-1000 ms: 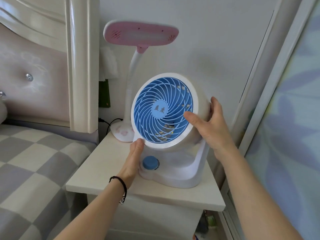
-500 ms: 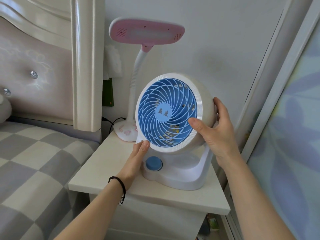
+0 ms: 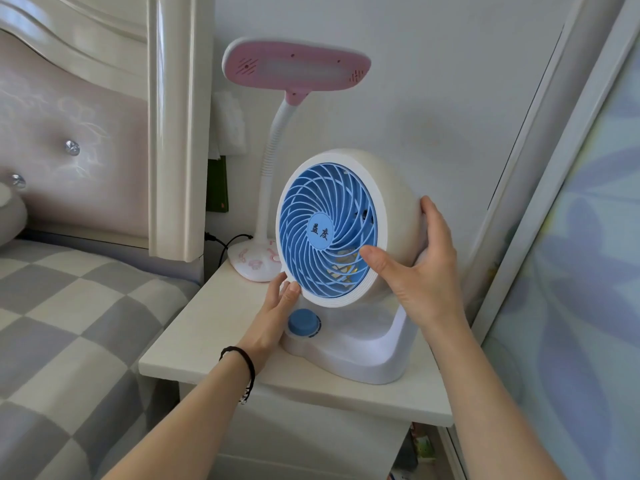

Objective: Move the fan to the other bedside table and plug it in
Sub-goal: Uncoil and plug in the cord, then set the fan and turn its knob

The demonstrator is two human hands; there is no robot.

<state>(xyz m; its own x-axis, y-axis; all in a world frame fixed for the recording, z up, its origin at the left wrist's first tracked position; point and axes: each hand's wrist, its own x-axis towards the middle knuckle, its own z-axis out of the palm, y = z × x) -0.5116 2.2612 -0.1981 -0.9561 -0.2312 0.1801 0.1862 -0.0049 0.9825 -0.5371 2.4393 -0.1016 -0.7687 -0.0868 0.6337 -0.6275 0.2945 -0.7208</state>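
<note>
A white desk fan [image 3: 346, 226] with a blue grille and a blue knob [image 3: 303, 322] stands on the white bedside table [image 3: 207, 337]. My right hand [image 3: 420, 268] wraps the right side of the fan's round head, thumb on the front rim, fingers behind. My left hand [image 3: 277, 311] rests with its fingertips against the lower left rim of the head, just above the knob. The fan's base sits flat on the tabletop. Its cord and plug are hidden.
A pink-headed gooseneck lamp [image 3: 294, 67] stands behind the fan, its black cable [image 3: 225, 242] running to the wall. The bed [image 3: 69, 323] with a checked cover and padded headboard lies to the left. A sliding door [image 3: 571, 271] is close on the right.
The fan's head has turned to face more to the left. My right hand has slid further round its side; my left hand stays at the lower rim.
</note>
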